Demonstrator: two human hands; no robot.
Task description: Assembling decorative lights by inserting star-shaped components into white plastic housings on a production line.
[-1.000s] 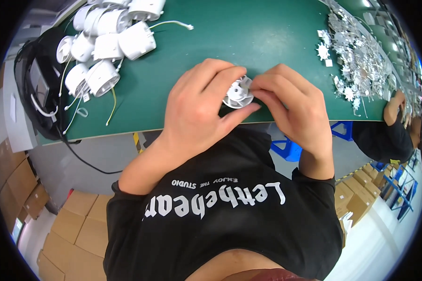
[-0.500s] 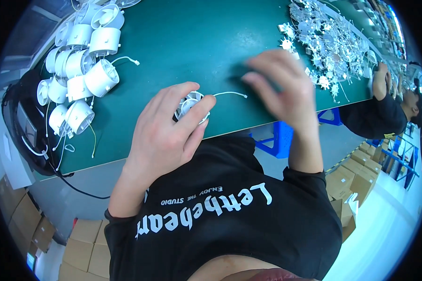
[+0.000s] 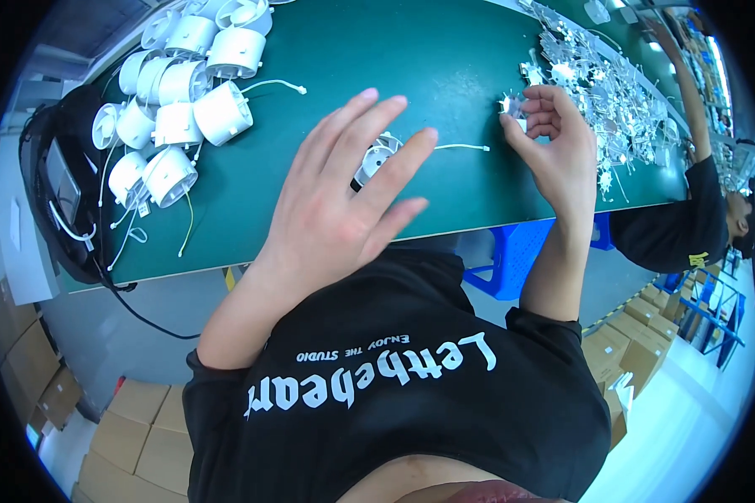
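Note:
My left hand (image 3: 335,189) hovers with its fingers spread over a small white round fan housing (image 3: 379,156) on the green table. The hand partly hides the housing, and a thin white cable with a small plug (image 3: 466,147) runs from it to the right. At the near side of a heap of loose parts, my right hand (image 3: 558,138) has its thumb and curled fingers around a small white star-shaped part (image 3: 510,106). The heap of white and clear star-shaped parts (image 3: 621,109) with thin wires lies just beyond that hand.
Several white cylindrical fan housings (image 3: 176,126) with dangling cables stand grouped on the left of the green table (image 3: 445,67). A black bag (image 3: 59,193) lies at the left edge. Under the table's near edge is a blue stool (image 3: 516,256). A co-worker (image 3: 671,226) sits at right.
My right hand has moved right to the heap and closed around a star-shaped part. The left hand has lifted its fingers from the small housing and spread them. The whole view has shifted slightly.

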